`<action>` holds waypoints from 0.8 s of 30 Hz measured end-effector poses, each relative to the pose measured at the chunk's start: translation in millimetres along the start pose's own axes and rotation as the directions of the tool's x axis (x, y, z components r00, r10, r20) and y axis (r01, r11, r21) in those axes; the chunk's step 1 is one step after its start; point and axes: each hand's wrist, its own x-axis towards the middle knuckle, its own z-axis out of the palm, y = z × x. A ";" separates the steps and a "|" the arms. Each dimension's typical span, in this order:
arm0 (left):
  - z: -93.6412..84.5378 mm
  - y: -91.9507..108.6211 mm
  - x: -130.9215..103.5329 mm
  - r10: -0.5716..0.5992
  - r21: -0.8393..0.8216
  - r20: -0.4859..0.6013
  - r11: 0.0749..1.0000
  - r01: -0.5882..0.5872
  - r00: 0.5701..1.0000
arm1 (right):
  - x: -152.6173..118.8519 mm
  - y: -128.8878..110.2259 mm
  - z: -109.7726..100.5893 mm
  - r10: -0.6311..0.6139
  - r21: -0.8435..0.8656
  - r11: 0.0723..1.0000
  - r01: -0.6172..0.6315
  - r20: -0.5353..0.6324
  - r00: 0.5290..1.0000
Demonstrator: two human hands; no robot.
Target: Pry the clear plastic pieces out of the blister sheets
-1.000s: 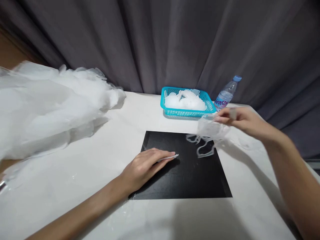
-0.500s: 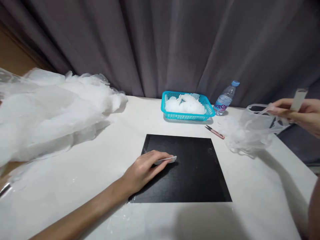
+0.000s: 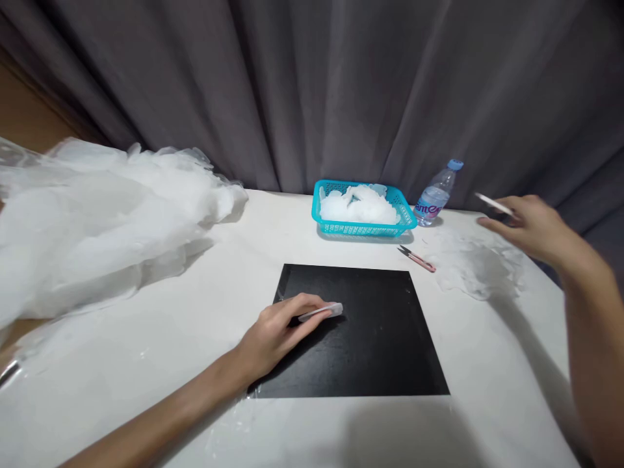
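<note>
My left hand (image 3: pixel 287 325) rests on a black mat (image 3: pixel 375 344), its fingers closed on a small translucent white plastic piece (image 3: pixel 334 310). Above the right side of the table, my right hand (image 3: pixel 531 224) is closed around a slim, flat white tool (image 3: pixel 493 203), whose exact kind I cannot make out. Below that hand lies a loose heap of translucent plastic scraps (image 3: pixel 478 266). A pair of thread snips (image 3: pixel 416 259) with pinkish handles lies between the heap and the mat.
A blue plastic basket (image 3: pixel 363 229) of white translucent pieces stands behind the mat. Beside it is a water bottle (image 3: pixel 433 198). A large clear bag of white pieces (image 3: pixel 107 221) fills the left of the white table (image 3: pixel 195 338). A grey curtain (image 3: pixel 312 84) hangs behind.
The translucent scrap frame that my right hand held has been let go over the heap. That hand has moved left and turned, keeping the white tool. My left hand is nearly still.
</note>
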 end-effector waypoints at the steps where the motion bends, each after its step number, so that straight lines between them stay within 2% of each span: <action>1: -0.2 0.1 -0.3 -0.014 -0.012 0.008 1.000 0.014 1.000 | -5.3 -26.9 6.0 -0.079 0.121 0.990 0.074 0.038 0.996; 2: -0.3 0.3 -0.3 -0.040 -0.030 0.018 0.999 0.041 0.999 | -12.5 -56.1 12.7 -0.200 0.265 0.950 0.164 0.115 0.973; 3: -0.2 0.7 0.0 -0.079 -0.054 0.025 0.995 0.081 0.997 | -21.2 -85.6 20.2 -0.327 0.399 0.889 0.226 0.206 0.922; 4: 0.1 1.1 0.7 -0.129 -0.087 0.027 0.988 0.131 0.991 | -30.9 -113.8 28.6 -0.442 0.516 0.814 0.265 0.256 0.859; 6: 1.3 2.5 3.1 -0.241 -0.189 0.023 0.952 0.241 0.970 | -50.6 -160.4 47.3 -0.644 0.692 0.663 0.287 0.332 0.689; 8: 2.5 4.1 6.3 -0.337 -0.324 0.032 0.887 0.329 0.941 | -66.9 -188.8 66.3 -0.730 0.775 0.584 0.243 0.370 0.574; 9: 3.0 4.8 7.9 -0.369 -0.388 0.049 0.849 0.359 0.928 | -72.8 -196.2 74.9 -0.739 0.789 0.573 0.220 0.381 0.556; 10: 3.3 5.4 9.5 -0.390 -0.438 0.071 0.815 0.380 0.918 | -77.0 -199.8 82.5 -0.731 0.799 0.570 0.190 0.389 0.561; 12: 3.3 6.0 11.9 -0.400 -0.485 0.101 0.780 0.396 0.911 | -81.2 -199.1 93.3 -0.680 0.815 0.570 0.102 0.399 0.615; 14: 2.7 5.9 12.9 -0.389 -0.486 0.096 0.785 0.384 0.916 | -81.7 -194.2 98.3 -0.633 0.829 0.559 0.020 0.411 0.657; 15: 2.4 5.6 12.9 -0.384 -0.474 0.079 0.797 0.373 0.920 | -81.4 -192.0 99.0 -0.623 0.831 0.557 0.004 0.414 0.663; 17: 1.5 5.1 12.0 -0.376 -0.413 0.025 0.840 0.352 0.926 | -81.3 -189.8 98.2 -0.619 0.825 0.563 0.047 0.382 0.686; 21: 0.1 5.1 8.2 -0.295 -0.143 -0.070 0.948 0.283 0.953 | -85.4 -193.3 94.7 -0.592 0.834 0.524 0.173 0.210 0.778; 24: 0.4 5.7 5.3 -0.220 -0.037 -0.099 0.975 0.217 0.971 | -89.2 -196.9 93.5 -0.582 0.871 0.462 0.164 0.158 0.798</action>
